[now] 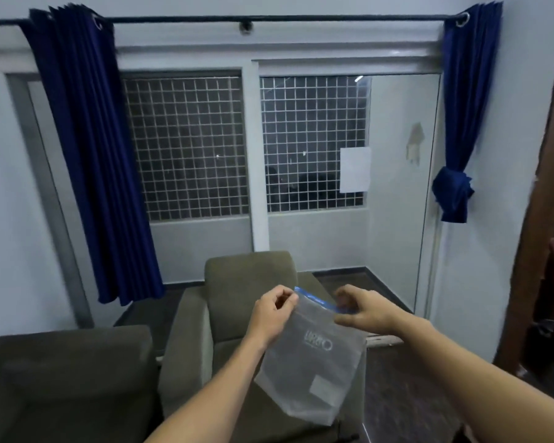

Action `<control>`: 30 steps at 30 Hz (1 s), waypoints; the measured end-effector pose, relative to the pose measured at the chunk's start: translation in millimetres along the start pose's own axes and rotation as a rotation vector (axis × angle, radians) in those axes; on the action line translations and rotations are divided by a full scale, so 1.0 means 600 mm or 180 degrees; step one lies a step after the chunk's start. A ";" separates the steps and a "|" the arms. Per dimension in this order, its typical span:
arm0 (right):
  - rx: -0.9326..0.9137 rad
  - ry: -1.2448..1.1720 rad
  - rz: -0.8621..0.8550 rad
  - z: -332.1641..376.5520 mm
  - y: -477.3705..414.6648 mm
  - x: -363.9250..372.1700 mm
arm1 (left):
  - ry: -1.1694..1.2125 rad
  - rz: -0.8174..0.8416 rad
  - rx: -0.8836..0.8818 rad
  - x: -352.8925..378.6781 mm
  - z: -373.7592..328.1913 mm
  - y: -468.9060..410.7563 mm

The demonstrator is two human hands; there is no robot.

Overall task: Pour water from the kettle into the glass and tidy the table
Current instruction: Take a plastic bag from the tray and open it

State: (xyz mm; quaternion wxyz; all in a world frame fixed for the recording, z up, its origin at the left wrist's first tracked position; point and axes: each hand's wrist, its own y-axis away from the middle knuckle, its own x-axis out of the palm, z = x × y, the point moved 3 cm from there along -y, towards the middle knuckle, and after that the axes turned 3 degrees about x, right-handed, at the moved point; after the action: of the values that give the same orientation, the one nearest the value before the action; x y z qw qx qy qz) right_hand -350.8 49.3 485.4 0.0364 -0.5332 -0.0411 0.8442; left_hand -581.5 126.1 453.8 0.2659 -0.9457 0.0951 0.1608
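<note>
**Both hands on a zip bag, kettle and glass out of view**

The person holds a clear plastic bag point(311, 372) up at chest height in front of an armchair point(237, 279). The left hand point(274, 311) pinches the bag's top left corner between thumb and curled fingers. The right hand point(362, 310) is closed on the other end of the blue zip strip point(315, 301); that hand is blurred, so its exact finger placement cannot be told.

With a grip at each end, the mouth is stretched taut and level and the body of the bag hangs free below. That is the hold one would choose for running the seal shut or pulling it apart. Which of the two is meant cannot be read here. The bag looks flat and empty, though its cloudy plastic makes that uncertain.

Holding it in the air rather than on a surface keeps both hands free to work the strip against each other.

The kettle, the glass and the table are not in view; the camera faces a barred window point(189, 148) with blue curtains point(90, 155), and a sofa point(61, 378) sits at lower left. Judging by that, the bag probably belongs to the tidying part of the task, and nothing shows whether the pouring is done.
</note>
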 end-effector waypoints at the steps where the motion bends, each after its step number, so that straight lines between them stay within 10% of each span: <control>1: -0.0136 -0.0054 -0.0043 0.025 -0.009 -0.004 | 0.0025 0.0008 0.0028 0.000 -0.005 -0.002; 15: -0.0778 -0.0072 -0.0345 0.139 -0.084 -0.056 | -0.0166 -0.0316 0.0357 -0.020 -0.089 -0.022; 30: -0.0572 -0.0982 -0.0068 -0.028 -0.055 -0.066 | -0.0245 -0.0867 -0.0077 -0.062 -0.075 -0.016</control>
State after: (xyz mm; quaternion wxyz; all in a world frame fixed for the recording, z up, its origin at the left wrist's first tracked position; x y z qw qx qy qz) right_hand -318.3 78.3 517.3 -0.0091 -0.3980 -0.1272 0.9085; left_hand -601.9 113.8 508.0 0.2773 -0.9462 -0.0464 0.1604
